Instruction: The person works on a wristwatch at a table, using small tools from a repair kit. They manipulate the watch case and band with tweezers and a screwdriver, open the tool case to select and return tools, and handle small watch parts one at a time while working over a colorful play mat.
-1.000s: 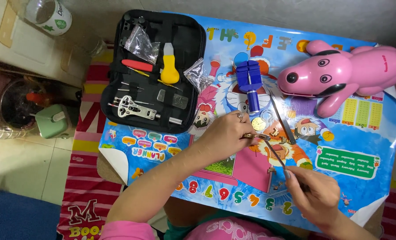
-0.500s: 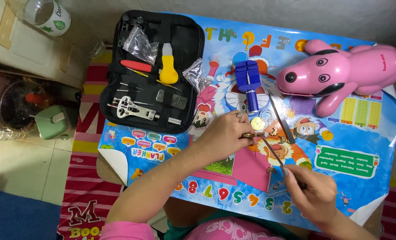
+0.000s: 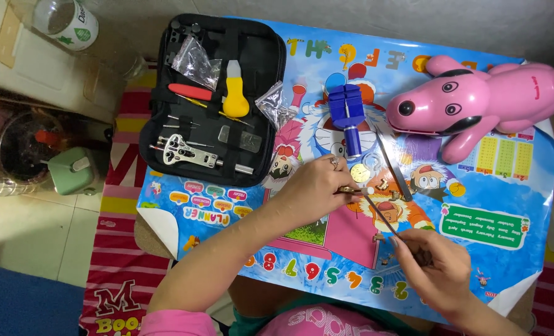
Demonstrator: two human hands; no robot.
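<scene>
two hands are working over the counter (image 3: pixel 538 180). the left hand (image 3: pixel 311 190) is pinching a small gold part (image 3: pixel 350 190) between its fingertips, a ring on one finger. the right hand (image 3: pixel 438 264) is gripping one thin tool (image 3: pixel 383 214), closed round its lower end; the tip is meeting the gold part. one gold disc (image 3: pixel 360 173) is lying just beyond the left fingers, one clear ring (image 3: pixel 371 162) beside it. a few tiny gold bits (image 3: pixel 383 184) are lying near, count uncertain. one steel strip (image 3: pixel 394 167) is lying slantwise to the right of them. one blue block tool (image 3: pixel 346 115) is standing above. one black case (image 3: pixel 218 93) is lying open at left, carrying one yellow-handled tool (image 3: pixel 235 96), one red-handled tool (image 3: pixel 190 92), one steel wrench (image 3: pixel 184 151) and two plastic bags (image 3: pixel 196 61). one pink toy dog (image 3: pixel 476 102) is lying at upper right.

the counter is wearing a bright cartoon sheet with letters and digits. a red striped mat (image 3: pixel 121 261) is lying below it. one green container (image 3: pixel 72 170) and one white tub (image 3: pixel 65 22) are sitting on the floor at left.
</scene>
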